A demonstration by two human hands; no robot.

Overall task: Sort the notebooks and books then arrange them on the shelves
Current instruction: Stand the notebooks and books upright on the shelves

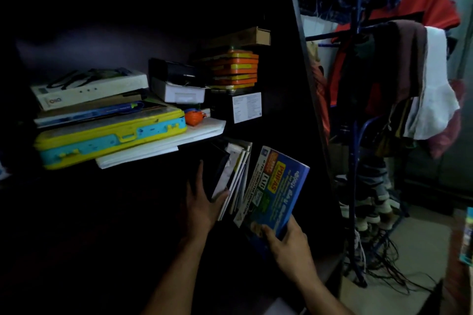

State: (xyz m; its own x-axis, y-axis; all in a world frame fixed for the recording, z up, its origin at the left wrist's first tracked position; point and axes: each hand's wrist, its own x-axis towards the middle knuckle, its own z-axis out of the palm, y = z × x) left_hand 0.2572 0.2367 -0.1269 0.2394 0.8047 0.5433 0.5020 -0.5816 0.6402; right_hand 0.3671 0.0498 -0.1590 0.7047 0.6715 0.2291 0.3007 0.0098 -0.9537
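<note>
A blue computer-course book point(277, 192) is gripped at its lower corner by the right hand point(290, 245), fingers curled round the cover, and is held tilted at the right end of the lower shelf, just beside a leaning row of thin notebooks point(236, 179). The row is braced by the left hand point(202, 202), its fingers laid straight against the outermost cover.

Risk is judged as follows: were the bracing released before the book is seated, the row could be tipped leftward into the dark, unfilled span of the shelf; were the book pushed in at this tilt, its corner could be caught on the notebook edges or the cabinet side panel point(307, 110).

On the upper shelf edge point(204, 135) a yellow-and-blue case point(110, 135) is seen overhanging.
</note>
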